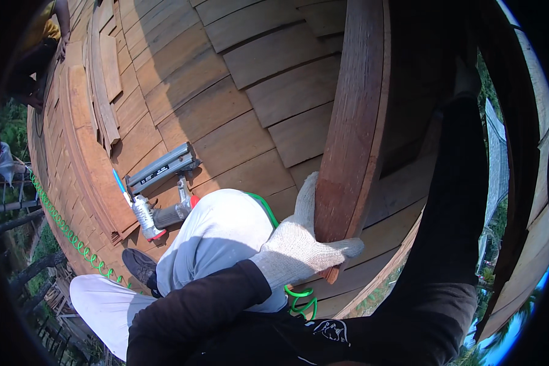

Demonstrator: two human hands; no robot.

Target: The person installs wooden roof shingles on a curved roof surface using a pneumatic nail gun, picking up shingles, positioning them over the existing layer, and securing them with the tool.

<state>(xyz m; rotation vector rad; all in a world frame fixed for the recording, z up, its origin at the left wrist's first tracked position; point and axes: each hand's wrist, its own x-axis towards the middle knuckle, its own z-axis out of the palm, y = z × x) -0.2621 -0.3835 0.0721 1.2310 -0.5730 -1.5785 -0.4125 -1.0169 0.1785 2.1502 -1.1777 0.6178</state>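
Note:
My left hand (302, 247), in a white knit glove, grips the near end of a long reddish-brown wooden board (353, 122). Its fingers lie along the left side and its thumb reaches across the near end. The board stretches away from me over the shingles. My right arm, in a black sleeve, extends far to the right, and the gloved right hand (467, 79) is in deep shadow, so its fingers cannot be made out. Left of my bent knee a grey nail gun (161, 189) lies on the shingles, with a blue-and-white pen-like item (122, 186) beside it.
Overlapping wooden shingles (238, 140) form the sloping roof. Stacked wooden strips (85, 140) lie at the left. A green coiled hose (67, 229) runs along the left edge and past my legs. Another person (46, 43) crouches at the upper left.

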